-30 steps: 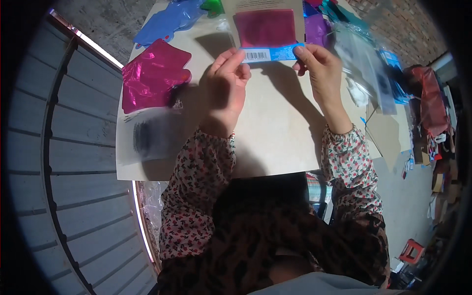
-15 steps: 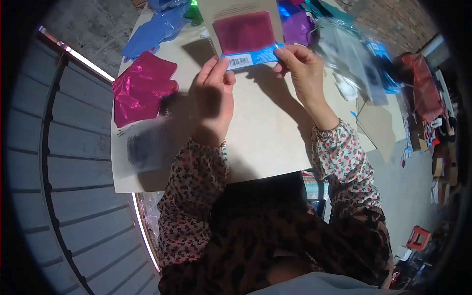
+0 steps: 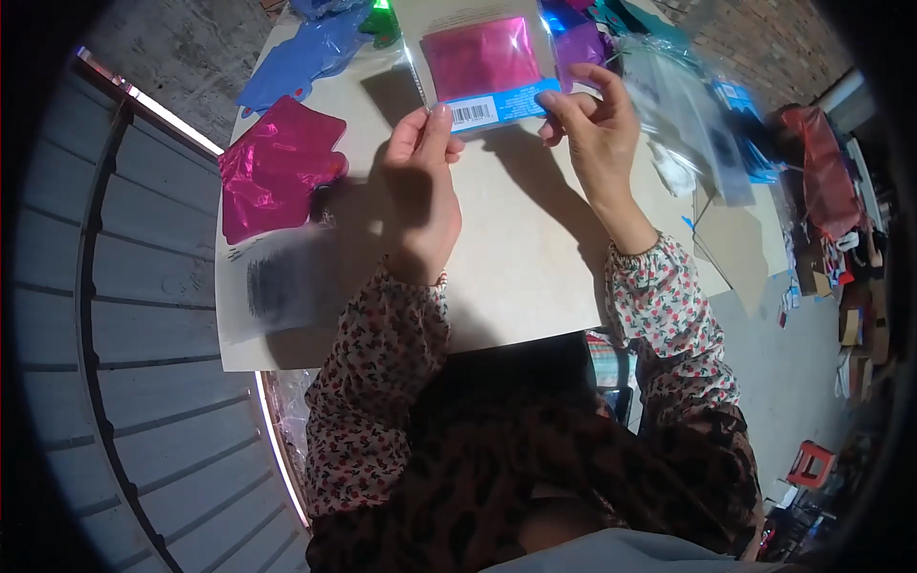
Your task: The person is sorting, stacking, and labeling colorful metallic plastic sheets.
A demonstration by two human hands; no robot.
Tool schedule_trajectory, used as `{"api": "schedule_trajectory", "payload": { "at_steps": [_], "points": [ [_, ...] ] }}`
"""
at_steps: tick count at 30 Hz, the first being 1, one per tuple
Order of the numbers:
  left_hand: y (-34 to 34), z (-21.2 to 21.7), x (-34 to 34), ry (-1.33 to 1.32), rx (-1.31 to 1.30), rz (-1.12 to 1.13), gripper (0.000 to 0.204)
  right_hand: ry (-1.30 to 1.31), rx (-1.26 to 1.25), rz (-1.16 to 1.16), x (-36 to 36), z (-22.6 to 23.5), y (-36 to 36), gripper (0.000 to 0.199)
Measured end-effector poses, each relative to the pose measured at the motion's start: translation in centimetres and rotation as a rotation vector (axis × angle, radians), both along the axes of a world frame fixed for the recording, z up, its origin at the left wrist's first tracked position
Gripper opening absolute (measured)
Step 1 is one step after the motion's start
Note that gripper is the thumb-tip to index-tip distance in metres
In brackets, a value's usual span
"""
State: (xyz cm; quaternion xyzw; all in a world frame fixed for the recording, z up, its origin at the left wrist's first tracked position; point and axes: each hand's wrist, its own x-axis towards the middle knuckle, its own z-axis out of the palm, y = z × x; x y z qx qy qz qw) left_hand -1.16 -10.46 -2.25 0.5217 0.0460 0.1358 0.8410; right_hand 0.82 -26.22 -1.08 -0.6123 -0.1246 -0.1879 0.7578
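Above the table I hold up a clear plastic packet (image 3: 415, 55) with a folded pink foil sheet (image 3: 482, 57) inside. A blue label strip (image 3: 521, 102) with a barcode runs along its near edge. My left hand (image 3: 422, 181), closed, pinches the packet's near left corner. At the right end of the strip, my right hand (image 3: 604, 138) pinches between thumb and a bent finger, its index finger lifted away. To the left lies a flat pink foil balloon (image 3: 277, 172), next to a clear plastic bag (image 3: 287, 282) with dark print.
Blue foil pieces (image 3: 306, 62) lie at the far left, purple foil (image 3: 578, 53) at the far right. Clear bags (image 3: 678, 105) and blue cards (image 3: 755, 143) pile along the right side. A red stool (image 3: 810, 463) stands on the floor, and a ribbed metal wall (image 3: 153, 258) rises at left.
The packet has tilted slightly, and its foil catches more light. My left thumb has straightened along the corner. My right index finger has lifted off and stretched upward.
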Motion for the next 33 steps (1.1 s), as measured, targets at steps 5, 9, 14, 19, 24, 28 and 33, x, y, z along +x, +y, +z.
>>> {"api": "schedule_trajectory", "payload": {
  "at_steps": [5, 9, 14, 19, 24, 28, 33],
  "points": [
    [0.6, -0.6, 0.4, -0.040, 0.024, -0.178, 0.020, -0.011, 0.007, -0.010, 0.4, -0.1, -0.3, 0.026],
    [-0.1, 0.5, -0.2, 0.007, -0.138, -0.397, 0.020, -0.039, -0.038, 0.011, 0.7, -0.8, -0.8, 0.030],
    [-0.1, 0.4, -0.2, -0.015, -0.093, -0.307, 0.020, -0.052, -0.054, 0.041, 0.7, -0.7, -0.3, 0.032],
    [0.0, 0.2, -0.2, -0.028, -0.094, -0.253, 0.019, -0.005, 0.006, 0.129, 0.8, -0.6, 0.0, 0.033],
    [0.5, -0.4, -0.1, -0.094, -0.052, -0.266, 0.018, 0.119, 0.043, 0.203, 1.1, -1.0, -0.1, 0.024],
    [0.4, -0.8, 0.1, -0.118, -0.098, -0.274, 0.017, 0.118, -0.001, 0.249, 1.1, -0.9, -0.3, 0.017],
    [0.4, -0.7, -0.1, -0.155, -0.098, -0.272, 0.016, 0.155, -0.023, 0.216, 0.9, -0.9, -0.1, 0.016]
  ]
}}
